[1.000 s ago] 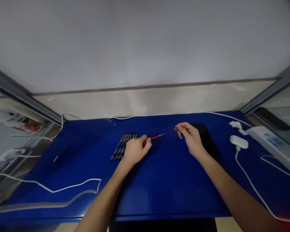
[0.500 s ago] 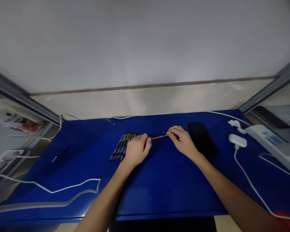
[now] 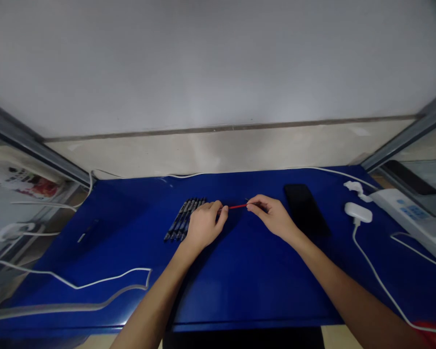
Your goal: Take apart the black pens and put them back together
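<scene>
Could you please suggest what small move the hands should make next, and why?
I would probably ease the right hand slightly toward the left hand, along the thin red rod: its fingertips meet the rod's right end, and a red stretch shows between the hands.

We can't see either end of the red pen refill (image 3: 237, 207): left hand (image 3: 205, 222) covers one, right hand's (image 3: 271, 213) fingers the other. Dark sliver above right fingertips: too small to ID. Left hand partly hides the black pens (image 3: 181, 219); we can't get a firm count. Dark slim object (image 3: 87, 231) far left of left hand blurs into the tabletop (image 3: 261, 286). Power strip (image 3: 403, 208), right of right hand, runs off frame. Lettering on printed bag (image 3: 29, 180), far left: unreadable.
</scene>
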Tool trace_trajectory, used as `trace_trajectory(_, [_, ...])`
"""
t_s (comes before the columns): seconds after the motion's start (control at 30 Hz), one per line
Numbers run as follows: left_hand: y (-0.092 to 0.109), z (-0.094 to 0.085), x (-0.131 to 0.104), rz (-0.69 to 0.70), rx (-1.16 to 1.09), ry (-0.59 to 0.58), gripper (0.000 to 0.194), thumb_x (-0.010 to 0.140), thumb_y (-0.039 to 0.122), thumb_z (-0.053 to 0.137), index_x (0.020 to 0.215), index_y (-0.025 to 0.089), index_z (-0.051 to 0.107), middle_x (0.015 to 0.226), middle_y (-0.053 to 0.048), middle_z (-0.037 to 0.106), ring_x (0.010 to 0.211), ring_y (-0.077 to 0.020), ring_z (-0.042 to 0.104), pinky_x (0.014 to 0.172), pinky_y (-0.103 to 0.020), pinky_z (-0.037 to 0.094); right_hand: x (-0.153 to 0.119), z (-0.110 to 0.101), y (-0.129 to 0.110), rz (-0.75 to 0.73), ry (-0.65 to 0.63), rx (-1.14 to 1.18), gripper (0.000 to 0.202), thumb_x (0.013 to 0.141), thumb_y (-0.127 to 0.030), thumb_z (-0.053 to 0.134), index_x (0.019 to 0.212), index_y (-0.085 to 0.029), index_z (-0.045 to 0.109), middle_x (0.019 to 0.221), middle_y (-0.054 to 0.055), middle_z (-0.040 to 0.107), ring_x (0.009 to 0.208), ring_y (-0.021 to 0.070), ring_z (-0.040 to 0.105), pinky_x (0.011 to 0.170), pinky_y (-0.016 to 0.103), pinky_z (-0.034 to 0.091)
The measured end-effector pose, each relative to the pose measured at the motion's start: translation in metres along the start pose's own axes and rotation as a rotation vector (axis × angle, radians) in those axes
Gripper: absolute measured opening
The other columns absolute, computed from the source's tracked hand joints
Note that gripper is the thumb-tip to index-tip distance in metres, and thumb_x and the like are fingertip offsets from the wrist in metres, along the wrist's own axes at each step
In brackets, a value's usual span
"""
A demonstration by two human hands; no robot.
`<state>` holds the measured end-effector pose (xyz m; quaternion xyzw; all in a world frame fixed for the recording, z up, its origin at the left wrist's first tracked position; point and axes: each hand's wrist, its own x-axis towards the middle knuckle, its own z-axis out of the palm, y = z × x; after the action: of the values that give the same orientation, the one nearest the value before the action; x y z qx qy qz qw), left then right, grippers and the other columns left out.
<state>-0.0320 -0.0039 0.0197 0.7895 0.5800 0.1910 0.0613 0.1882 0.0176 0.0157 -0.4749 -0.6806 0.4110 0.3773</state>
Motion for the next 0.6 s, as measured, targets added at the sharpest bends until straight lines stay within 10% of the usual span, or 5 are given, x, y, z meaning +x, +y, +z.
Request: trace_trajectory(0.6, [-0.0069,0.0009,0.0035,-0.114,-0.137,0.02,0.042,0.098,0.045,0.036,0.065,0.019,0.043,0.055,0.002,0.048,0.051,-0.0111,0.045,0.055,-0.025,0.023,-0.0008,-0.0082,-0.0063,0.028,-0.013,0.003,0.022,0.089,-0.042,0.062,0.085,-0.022,0.07,0.078,0.002,0.069,0.071,0.0173,0.063,0.068,0.031,0.047])
